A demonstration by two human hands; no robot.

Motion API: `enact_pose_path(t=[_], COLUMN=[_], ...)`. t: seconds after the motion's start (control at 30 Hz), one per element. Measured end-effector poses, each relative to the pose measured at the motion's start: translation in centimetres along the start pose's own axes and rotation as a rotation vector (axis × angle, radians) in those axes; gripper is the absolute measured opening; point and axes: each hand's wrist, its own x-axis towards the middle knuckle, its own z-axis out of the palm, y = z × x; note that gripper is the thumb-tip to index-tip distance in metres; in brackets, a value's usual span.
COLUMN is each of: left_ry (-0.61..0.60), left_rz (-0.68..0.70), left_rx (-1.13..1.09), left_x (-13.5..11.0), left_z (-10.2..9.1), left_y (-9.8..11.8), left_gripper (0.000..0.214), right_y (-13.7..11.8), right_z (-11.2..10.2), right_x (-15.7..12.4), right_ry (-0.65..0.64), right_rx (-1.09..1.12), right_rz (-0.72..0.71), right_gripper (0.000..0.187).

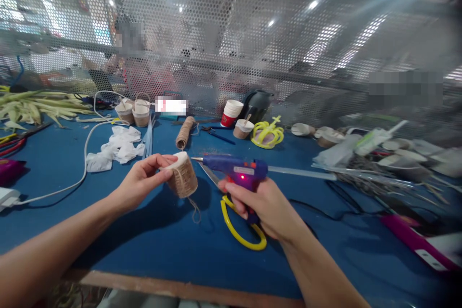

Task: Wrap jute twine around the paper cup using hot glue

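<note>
My left hand (144,178) pinches a small paper cup wrapped in jute twine (183,175), held on its side above the blue table (151,236), with a loose twine end hanging below it. My right hand (260,207) grips a blue hot glue gun (234,167) whose red light is on. Its metal nozzle points left, just short of the cup's rim. Yellow-handled scissors (240,236) lie on the table under my right hand.
A spool of jute twine (185,132), white tissue (117,149), glue sticks (148,137), twine-wrapped cups (133,111), a red paper cup (230,113) and a yellow crown (267,134) lie further back. Clutter fills the right side. A perforated metal screen (231,48) stands behind, with a person beyond it.
</note>
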Motion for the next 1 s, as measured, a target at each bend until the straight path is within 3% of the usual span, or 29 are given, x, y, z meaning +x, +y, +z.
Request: enact_pose_path(t=[0.13, 0.27, 0.47, 0.57, 0.67, 0.8, 0.9, 1.0], left_ry=[0.133, 0.168, 0.170, 0.169, 0.155, 0.109, 0.075, 0.069], left_rz=[0.016, 0.034, 0.104, 0.123, 0.145, 0.202, 0.237, 0.242], left_rx=[0.062, 0.119, 0.223, 0.250, 0.292, 0.354, 0.394, 0.433], left_x=[0.6, 0.8, 0.7, 0.6, 0.5, 0.1, -0.1, -0.2], left_z=[-0.4, -0.7, -0.5, -0.4, -0.3, 0.0, 0.3, 0.5], left_y=[-0.3, -0.2, 0.2, 0.3, 0.3, 0.3, 0.3, 0.4], left_gripper=[0.024, 0.026, 0.018, 0.016, 0.014, 0.011, 0.012, 0.012], right_y=[0.5, 2.1, 4.8, 5.0, 3.7, 0.7, -1.0, -1.4], right_z=[-1.4, -2.8, -4.3, -4.7, -4.0, -0.6, 2.9, 5.4], right_x=[1.7, 4.2, 7.7, 8.2, 7.5, 4.9, 2.7, 1.5], right_ry=[0.094, 0.279, 0.366, 0.398, 0.434, 0.314, 0.001, -0.058], right_rx=[0.116, -0.211, -0.477, -0.592, -0.661, -0.652, -0.469, -0.294], right_rz=[0.041, 0.091, 0.216, 0.224, 0.135, -0.053, -0.174, -0.171], right_gripper=[0.025, 0.030, 0.035, 0.033, 0.034, 0.020, 0.023, 0.024])
